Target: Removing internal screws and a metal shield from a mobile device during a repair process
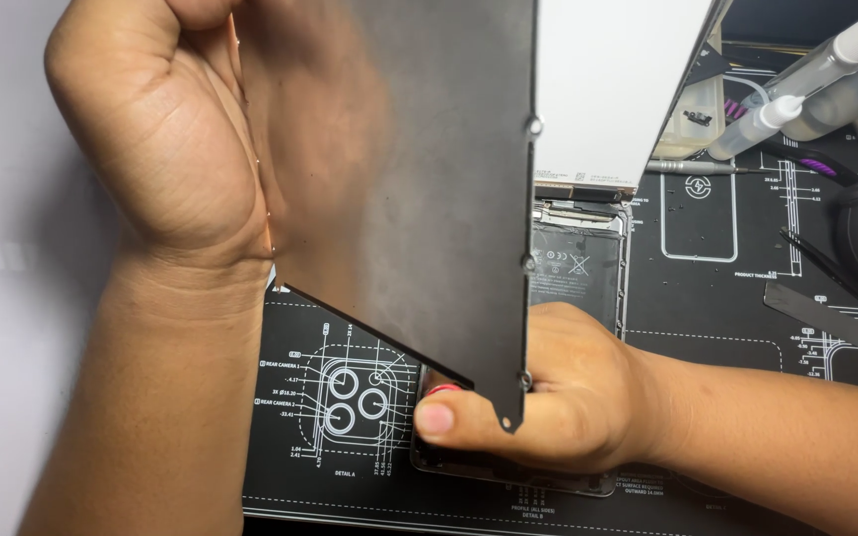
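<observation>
Your left hand (151, 129) grips a thin metal plate (399, 199), dull grey with a satin sheen faint enough to mirror your palm, its right edge cut clean with small screw tabs. Behind it, far right, the white panel (613, 79) looks smooth and matt, like plastic film. Under your right hand (538, 397) lies an opened device (578, 268) with a bright metal frame and a matt black battery face. The work mat (727, 298) is matt black rubber with white printed lines. Far right, the syringes (826, 79) are cloudy, translucent plastic.
</observation>
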